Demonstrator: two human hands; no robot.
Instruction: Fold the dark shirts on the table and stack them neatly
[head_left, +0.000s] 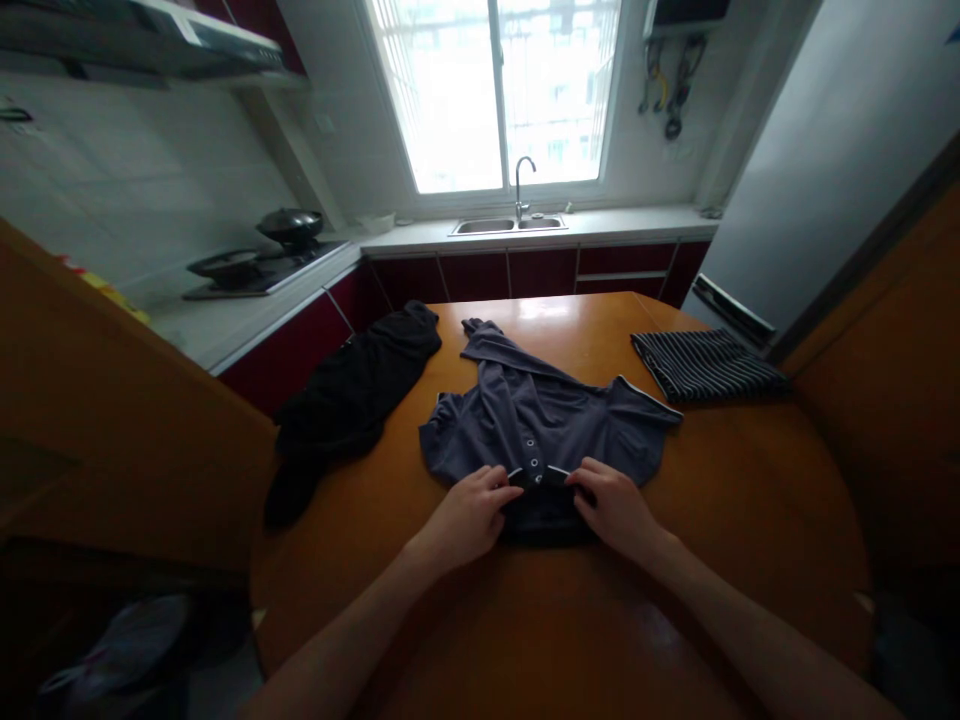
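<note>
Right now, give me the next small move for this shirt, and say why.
I'd probably hold the collar with the left hand and use the right hand to spread the far end of the shirt. Both hands are at the collar, on the near side, while the far end looks bunched and creased.

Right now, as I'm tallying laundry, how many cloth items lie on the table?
3: grey-blue shirt in the middle, black garment at left, folded striped cloth at right. Folds may hide more.
</note>
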